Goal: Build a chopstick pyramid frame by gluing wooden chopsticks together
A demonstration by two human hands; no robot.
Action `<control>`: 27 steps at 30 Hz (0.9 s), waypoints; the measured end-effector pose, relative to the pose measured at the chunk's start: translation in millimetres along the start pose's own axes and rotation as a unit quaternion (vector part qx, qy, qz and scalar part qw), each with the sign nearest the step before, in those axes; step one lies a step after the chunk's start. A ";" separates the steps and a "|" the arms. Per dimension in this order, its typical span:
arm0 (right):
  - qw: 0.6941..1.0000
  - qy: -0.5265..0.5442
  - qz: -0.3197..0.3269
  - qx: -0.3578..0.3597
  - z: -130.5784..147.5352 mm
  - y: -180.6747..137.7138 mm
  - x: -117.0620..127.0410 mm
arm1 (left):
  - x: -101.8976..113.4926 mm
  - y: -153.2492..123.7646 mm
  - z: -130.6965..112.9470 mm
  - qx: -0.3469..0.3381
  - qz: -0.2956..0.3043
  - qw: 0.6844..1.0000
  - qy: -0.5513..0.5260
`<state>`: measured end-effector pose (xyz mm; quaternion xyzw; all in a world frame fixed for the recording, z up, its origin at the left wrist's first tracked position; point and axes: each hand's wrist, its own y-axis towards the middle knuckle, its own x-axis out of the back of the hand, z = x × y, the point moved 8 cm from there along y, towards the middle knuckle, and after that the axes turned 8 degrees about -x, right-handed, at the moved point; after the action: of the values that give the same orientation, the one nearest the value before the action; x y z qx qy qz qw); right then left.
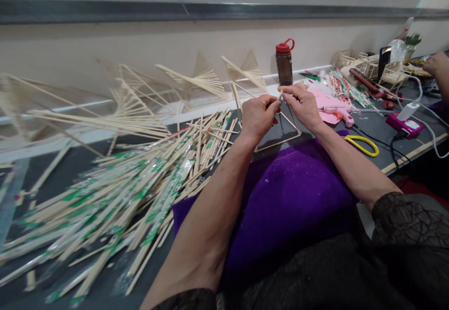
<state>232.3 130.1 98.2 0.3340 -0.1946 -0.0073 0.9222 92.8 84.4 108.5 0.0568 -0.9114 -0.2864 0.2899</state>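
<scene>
A small frame of thin wooden sticks [278, 142], like chopsticks, stands on the dark table beyond the purple cloth [291, 193]. At its top, my left hand [258, 114] is closed, thumb and fingers pinching the joined stick ends. My right hand [302, 104] meets it there, fingertips pinched on the same corner. The exact joint is mostly covered by my fingers. To the left lies a large heap of chopsticks [140, 188], many in clear wrappers with green print. A pink glue gun [342, 113] rests to the right of my right hand.
Twisted stick structures [196, 81] stand along the wall. A red-capped bottle [284, 64] is behind my hands. Yellow-handled scissors [363, 145], a magenta power block [405, 125] and cables lie at right. Another person's hand [437, 64] shows at the far right.
</scene>
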 end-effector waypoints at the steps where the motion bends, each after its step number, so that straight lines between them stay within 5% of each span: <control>1: 1.000 0.000 -0.001 0.000 0.2 -0.1 0.1 | 0.1 0.1 -0.1 -0.001 0.000 1.000 0.001; 27: 0.999 0.015 -0.020 -0.026 -1.9 4.4 -1.7 | -1.1 2.2 2.6 -0.001 -0.001 1.000 0.002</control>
<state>230.9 134.9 99.0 0.3133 -0.1743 -0.0256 0.9332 92.4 87.7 107.4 0.0577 -0.9107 -0.2873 0.2912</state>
